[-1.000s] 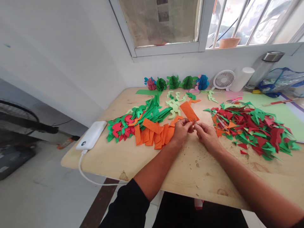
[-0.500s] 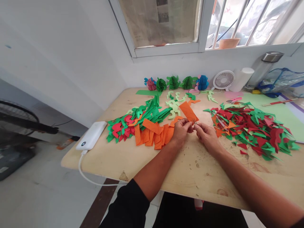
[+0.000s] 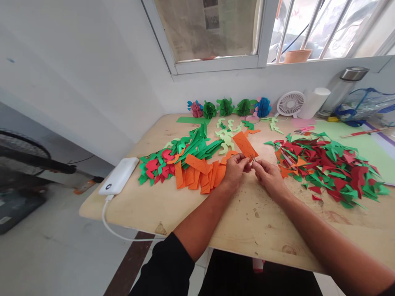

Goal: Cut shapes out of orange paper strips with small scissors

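Note:
My left hand (image 3: 234, 170) pinches the lower end of an orange paper rectangle (image 3: 245, 144) with curved lines on it. Close beside it, my right hand (image 3: 268, 176) has its fingers pressed together at the paper's lower corner. A thin dark tip shows there, but what the right hand grips is mostly hidden. Left of my hands lie several orange paper pieces (image 3: 193, 176), partly overlapping. Behind them are green paper strips (image 3: 200, 146) and red paper cutouts (image 3: 152, 165). Light green wavy cutouts (image 3: 226, 139) rest beyond the orange rectangle.
A heap of red and green paper scraps (image 3: 336, 168) covers the right side. A white power bank (image 3: 119, 176) with a cable sits at the left edge. Folded paper figures (image 3: 226, 107), a small fan (image 3: 291, 103) and a bottle (image 3: 341, 92) stand along the wall.
Both hands stay almost in place. The orange rectangle and the fingers at its corner have shifted only very slightly.

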Available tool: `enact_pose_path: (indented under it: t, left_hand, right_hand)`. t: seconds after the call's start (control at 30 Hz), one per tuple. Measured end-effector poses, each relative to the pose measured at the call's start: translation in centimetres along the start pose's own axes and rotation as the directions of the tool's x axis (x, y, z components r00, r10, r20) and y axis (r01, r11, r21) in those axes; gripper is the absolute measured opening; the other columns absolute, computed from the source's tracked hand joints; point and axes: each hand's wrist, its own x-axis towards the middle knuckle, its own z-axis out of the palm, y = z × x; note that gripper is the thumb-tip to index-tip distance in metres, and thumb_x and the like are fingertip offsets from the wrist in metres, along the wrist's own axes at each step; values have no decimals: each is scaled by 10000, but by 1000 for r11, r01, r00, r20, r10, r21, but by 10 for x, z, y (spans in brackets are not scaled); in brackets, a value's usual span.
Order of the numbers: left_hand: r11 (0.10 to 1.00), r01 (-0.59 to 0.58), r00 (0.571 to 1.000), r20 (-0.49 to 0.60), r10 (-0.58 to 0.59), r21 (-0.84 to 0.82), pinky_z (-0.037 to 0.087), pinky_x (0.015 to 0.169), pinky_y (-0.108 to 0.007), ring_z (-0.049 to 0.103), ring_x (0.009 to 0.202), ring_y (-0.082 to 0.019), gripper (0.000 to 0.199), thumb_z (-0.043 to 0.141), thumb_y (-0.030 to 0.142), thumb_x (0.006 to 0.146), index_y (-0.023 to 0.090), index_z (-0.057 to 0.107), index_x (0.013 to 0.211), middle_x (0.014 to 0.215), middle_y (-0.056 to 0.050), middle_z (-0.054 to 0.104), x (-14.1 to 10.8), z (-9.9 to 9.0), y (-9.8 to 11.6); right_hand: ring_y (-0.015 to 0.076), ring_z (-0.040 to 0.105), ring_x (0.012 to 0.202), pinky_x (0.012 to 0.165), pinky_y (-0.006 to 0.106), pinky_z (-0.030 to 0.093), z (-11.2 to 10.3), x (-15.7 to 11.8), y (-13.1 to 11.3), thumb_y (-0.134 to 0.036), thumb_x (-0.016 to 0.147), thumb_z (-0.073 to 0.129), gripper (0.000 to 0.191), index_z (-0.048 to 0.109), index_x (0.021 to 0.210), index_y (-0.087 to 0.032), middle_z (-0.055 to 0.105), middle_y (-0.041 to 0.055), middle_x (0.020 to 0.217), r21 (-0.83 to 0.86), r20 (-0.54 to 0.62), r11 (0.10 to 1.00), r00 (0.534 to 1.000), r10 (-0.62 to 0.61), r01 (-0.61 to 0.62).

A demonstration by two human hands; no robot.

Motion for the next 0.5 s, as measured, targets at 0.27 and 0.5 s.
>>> enact_pose_path:
  t: [0.27,0.5]
  left_hand:
    - [1000,-14,1000,8,14,-5,369,555,-236,467,487,-70,163,618,243,655,162,502,576,506,27,513,0,0,-2]
    - [1000,-16,1000,14,16,-6,368,557,-233,487,504,-77,166,619,243,657,161,500,576,503,26,508,0,0,-1]
  right_hand:
    - [82,319,432,396,236,234,0,-1,0,-601,784,551,437,602,726,-171,397,-49,514,21,16,1000,1000,-6,6]
    - [87,337,428,394,238,249,0,1,0,-621,777,543,458,592,700,-172,401,-46,501,-4,4,1000,1000,-18,18]
